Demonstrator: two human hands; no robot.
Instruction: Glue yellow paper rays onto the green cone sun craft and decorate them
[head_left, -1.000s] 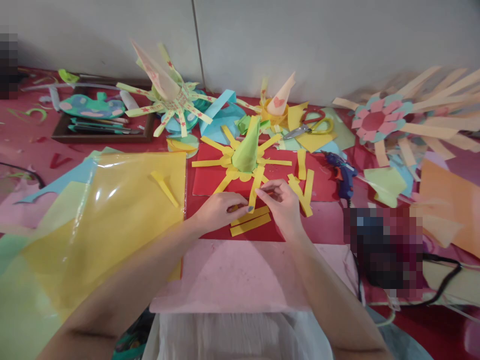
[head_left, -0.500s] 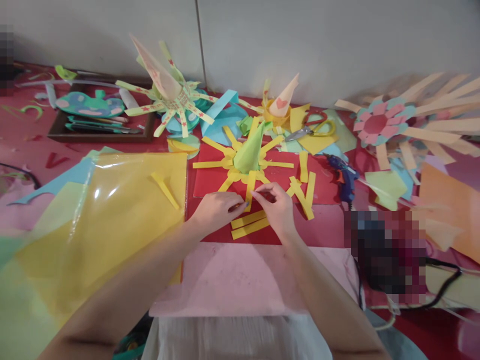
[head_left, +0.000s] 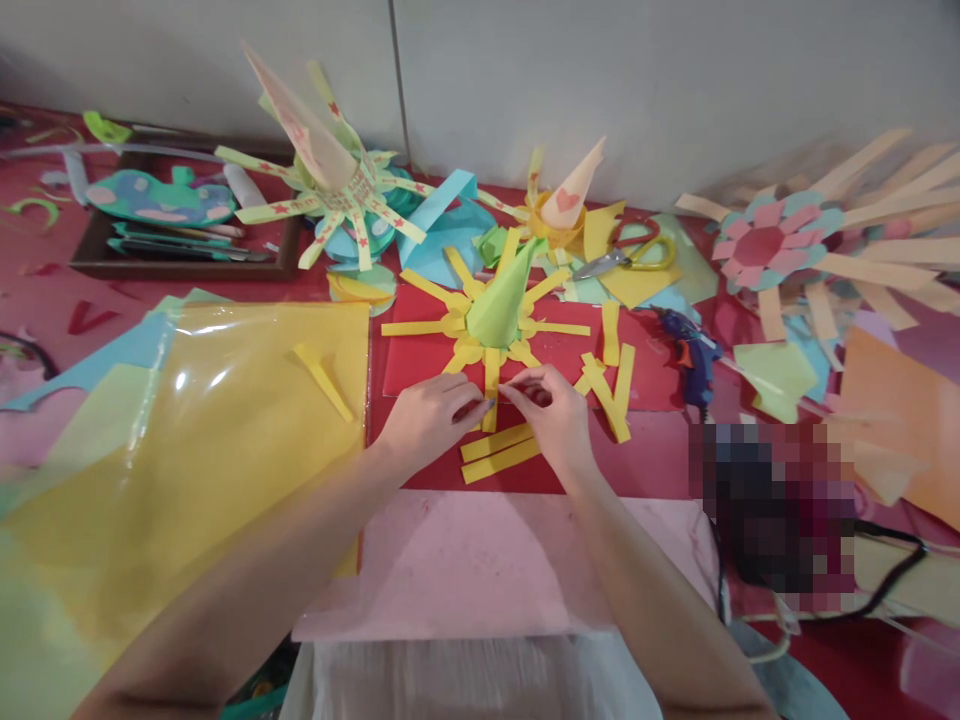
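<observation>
A paper flower [head_left: 495, 305] with a light green cone in its centre and yellow strips fanning outward lies on red card. One yellow paper strip [head_left: 491, 375] points from it toward me. My left hand [head_left: 431, 420] is closed, its fingertips on this strip's left side near the free end. From the right, my right hand [head_left: 555, 410] pinches at the strip's other edge, its fingers curled. Just below the hands, two loose yellow strips [head_left: 501, 455] lie side by side, partly under my right hand. More short yellow strips [head_left: 616, 395] overlap to the right.
A blue glue gun [head_left: 694, 355] rests at the right, and scissors [head_left: 637, 252] lie on paper scraps behind. Finished paper flowers [head_left: 345, 200] stand along the wall. A brown tray [head_left: 187, 268] of tools sits back left. Yellow sheets in clear plastic [head_left: 247, 400] cover the left.
The strip between my hands has swung slightly left and now points more straight toward me. My hands have barely moved. The whole view has shifted a little.
</observation>
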